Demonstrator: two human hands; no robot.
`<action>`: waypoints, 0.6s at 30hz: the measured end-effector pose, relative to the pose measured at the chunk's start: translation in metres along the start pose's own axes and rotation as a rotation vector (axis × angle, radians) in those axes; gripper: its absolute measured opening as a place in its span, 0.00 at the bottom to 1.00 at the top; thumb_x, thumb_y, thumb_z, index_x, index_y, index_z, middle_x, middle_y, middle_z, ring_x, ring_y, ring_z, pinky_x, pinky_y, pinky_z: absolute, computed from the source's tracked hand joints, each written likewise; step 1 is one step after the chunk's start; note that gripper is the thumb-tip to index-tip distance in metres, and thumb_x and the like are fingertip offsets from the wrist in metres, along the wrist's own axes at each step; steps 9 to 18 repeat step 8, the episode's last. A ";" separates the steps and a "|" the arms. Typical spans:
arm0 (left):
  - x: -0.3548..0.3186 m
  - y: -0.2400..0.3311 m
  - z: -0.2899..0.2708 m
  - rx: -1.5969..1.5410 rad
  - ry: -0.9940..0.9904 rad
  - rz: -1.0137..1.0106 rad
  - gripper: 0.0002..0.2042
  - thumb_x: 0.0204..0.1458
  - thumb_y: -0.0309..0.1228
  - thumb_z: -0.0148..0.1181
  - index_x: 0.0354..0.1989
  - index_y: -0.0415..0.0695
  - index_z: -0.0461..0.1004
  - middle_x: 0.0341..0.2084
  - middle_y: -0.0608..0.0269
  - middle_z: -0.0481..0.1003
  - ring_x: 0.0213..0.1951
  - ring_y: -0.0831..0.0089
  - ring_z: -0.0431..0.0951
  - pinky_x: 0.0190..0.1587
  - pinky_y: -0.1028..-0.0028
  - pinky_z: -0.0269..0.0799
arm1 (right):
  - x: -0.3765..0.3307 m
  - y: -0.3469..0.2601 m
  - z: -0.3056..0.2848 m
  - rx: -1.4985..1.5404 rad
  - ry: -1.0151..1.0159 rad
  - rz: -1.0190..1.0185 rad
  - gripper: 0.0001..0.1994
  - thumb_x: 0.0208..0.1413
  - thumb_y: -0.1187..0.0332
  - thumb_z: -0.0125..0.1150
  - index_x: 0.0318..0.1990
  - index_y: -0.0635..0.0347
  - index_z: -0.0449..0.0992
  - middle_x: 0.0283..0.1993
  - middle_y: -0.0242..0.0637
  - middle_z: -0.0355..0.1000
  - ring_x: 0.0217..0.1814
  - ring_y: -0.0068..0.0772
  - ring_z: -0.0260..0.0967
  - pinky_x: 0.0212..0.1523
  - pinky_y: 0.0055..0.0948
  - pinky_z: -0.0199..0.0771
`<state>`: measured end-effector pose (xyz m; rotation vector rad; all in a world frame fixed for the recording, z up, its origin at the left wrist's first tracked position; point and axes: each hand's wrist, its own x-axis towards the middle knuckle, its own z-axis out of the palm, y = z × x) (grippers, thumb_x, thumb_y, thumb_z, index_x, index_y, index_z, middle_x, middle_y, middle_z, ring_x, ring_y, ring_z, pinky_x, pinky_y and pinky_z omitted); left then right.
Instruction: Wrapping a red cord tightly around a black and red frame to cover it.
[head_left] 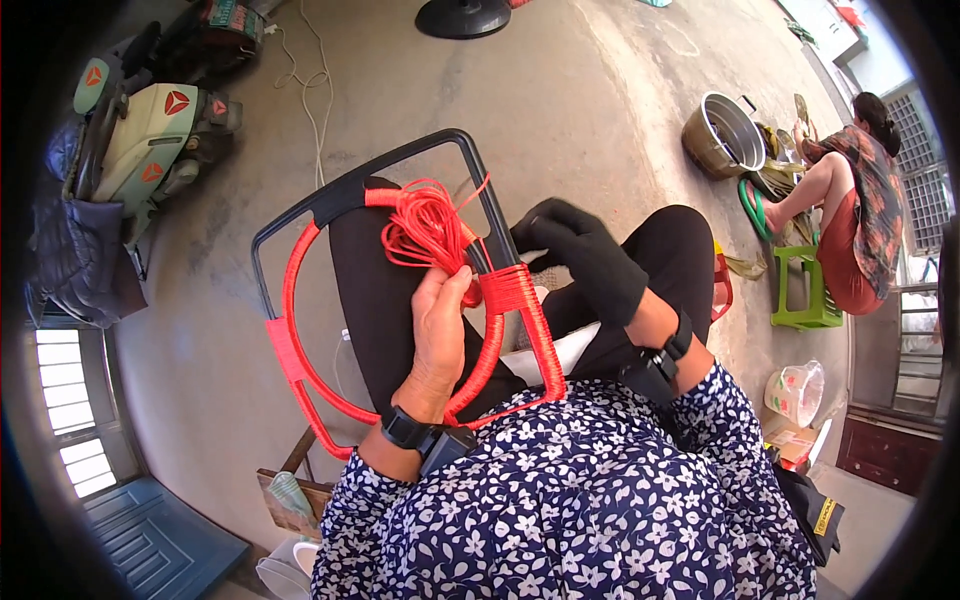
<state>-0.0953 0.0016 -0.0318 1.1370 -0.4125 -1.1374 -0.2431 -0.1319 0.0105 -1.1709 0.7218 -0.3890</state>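
A bundle of red cord (428, 222) is gripped in my bare left hand (438, 318), with its loops spilling out above the thumb. On my lap rests a rounded rectangular frame (478, 170), black at the far end, with a ring (289, 285) inside it. Red cord is wound tightly around the ring and the near part of the frame, and a broad wrapped band (506, 290) joins the two on the right. My right hand (590, 255), in a black glove, is closed just beside the frame's right bar. Its fingertips are partly hidden, so what they hold cannot be made out.
At far left stands a pale green scooter (150, 130). On the right a person (858, 200) sits by a green stool (806, 290), near a large metal pot (725, 135). A clear plastic tub (795, 392) stands nearer me. A blue panel (160, 540) lies at lower left.
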 end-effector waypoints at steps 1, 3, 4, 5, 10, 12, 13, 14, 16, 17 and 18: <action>0.002 -0.004 -0.006 -0.045 -0.036 -0.070 0.12 0.63 0.32 0.45 0.48 0.40 0.71 0.43 0.66 0.75 0.45 0.78 0.72 0.53 0.73 0.64 | 0.004 0.007 -0.002 -0.096 -0.088 0.015 0.16 0.60 0.60 0.53 0.49 0.63 0.72 0.44 0.33 0.74 0.44 0.26 0.72 0.45 0.28 0.73; 0.004 -0.009 -0.007 -0.022 -0.045 -0.077 0.13 0.63 0.33 0.45 0.49 0.40 0.70 0.44 0.66 0.75 0.46 0.77 0.72 0.53 0.72 0.64 | 0.008 0.019 -0.011 -0.234 -0.235 -0.003 0.18 0.61 0.60 0.53 0.52 0.63 0.71 0.46 0.35 0.73 0.45 0.27 0.72 0.45 0.28 0.74; 0.006 -0.011 -0.008 0.001 -0.057 -0.087 0.14 0.63 0.34 0.45 0.50 0.40 0.70 0.45 0.66 0.75 0.47 0.76 0.72 0.54 0.71 0.64 | 0.009 0.024 -0.016 -0.372 -0.378 -0.021 0.20 0.61 0.59 0.53 0.55 0.63 0.70 0.47 0.36 0.73 0.47 0.28 0.72 0.46 0.28 0.74; 0.007 -0.011 -0.006 -0.025 -0.049 -0.137 0.14 0.63 0.36 0.47 0.46 0.40 0.73 0.38 0.69 0.74 0.42 0.83 0.68 0.51 0.76 0.61 | 0.010 0.026 -0.016 -0.257 -0.494 0.044 0.23 0.60 0.61 0.54 0.61 0.60 0.66 0.53 0.40 0.70 0.51 0.31 0.73 0.49 0.29 0.74; 0.003 -0.006 0.000 -0.091 -0.089 -0.253 0.17 0.63 0.39 0.49 0.55 0.43 0.69 0.48 0.70 0.72 0.49 0.84 0.67 0.56 0.75 0.58 | 0.023 0.052 -0.027 -0.743 -0.785 -0.403 0.25 0.59 0.67 0.55 0.64 0.55 0.62 0.67 0.46 0.56 0.54 0.38 0.72 0.53 0.30 0.74; 0.003 -0.006 0.000 -0.091 -0.089 -0.253 0.17 0.63 0.39 0.49 0.55 0.43 0.69 0.48 0.70 0.72 0.49 0.84 0.67 0.56 0.75 0.58 | 0.023 0.052 -0.027 -0.743 -0.785 -0.403 0.25 0.59 0.67 0.55 0.64 0.55 0.62 0.67 0.46 0.56 0.54 0.38 0.72 0.53 0.30 0.74; 0.003 -0.006 0.000 -0.091 -0.089 -0.253 0.17 0.63 0.39 0.49 0.55 0.43 0.69 0.48 0.70 0.72 0.49 0.84 0.67 0.56 0.75 0.58 | 0.023 0.052 -0.027 -0.743 -0.785 -0.403 0.25 0.59 0.67 0.55 0.64 0.55 0.62 0.67 0.46 0.56 0.54 0.38 0.72 0.53 0.30 0.74; 0.003 -0.006 0.000 -0.091 -0.089 -0.253 0.17 0.63 0.39 0.49 0.55 0.43 0.69 0.48 0.70 0.72 0.49 0.84 0.67 0.56 0.75 0.58 | 0.023 0.052 -0.027 -0.743 -0.785 -0.403 0.25 0.59 0.67 0.55 0.64 0.55 0.62 0.67 0.46 0.56 0.54 0.38 0.72 0.53 0.30 0.74; 0.003 -0.006 0.000 -0.091 -0.089 -0.253 0.17 0.63 0.39 0.49 0.55 0.43 0.69 0.48 0.70 0.72 0.49 0.84 0.67 0.56 0.75 0.58 | 0.023 0.052 -0.027 -0.743 -0.785 -0.403 0.25 0.59 0.67 0.55 0.64 0.55 0.62 0.67 0.46 0.56 0.54 0.38 0.72 0.53 0.30 0.74; 0.003 -0.006 0.000 -0.091 -0.089 -0.253 0.17 0.63 0.39 0.49 0.55 0.43 0.69 0.48 0.70 0.72 0.49 0.84 0.67 0.56 0.75 0.58 | 0.023 0.052 -0.027 -0.743 -0.785 -0.403 0.25 0.59 0.67 0.55 0.64 0.55 0.62 0.67 0.46 0.56 0.54 0.38 0.72 0.53 0.30 0.74; 0.003 -0.006 0.000 -0.091 -0.089 -0.253 0.17 0.63 0.39 0.49 0.55 0.43 0.69 0.48 0.70 0.72 0.49 0.84 0.67 0.56 0.75 0.58 | 0.023 0.052 -0.027 -0.743 -0.785 -0.403 0.25 0.59 0.67 0.55 0.64 0.55 0.62 0.67 0.46 0.56 0.54 0.38 0.72 0.53 0.30 0.74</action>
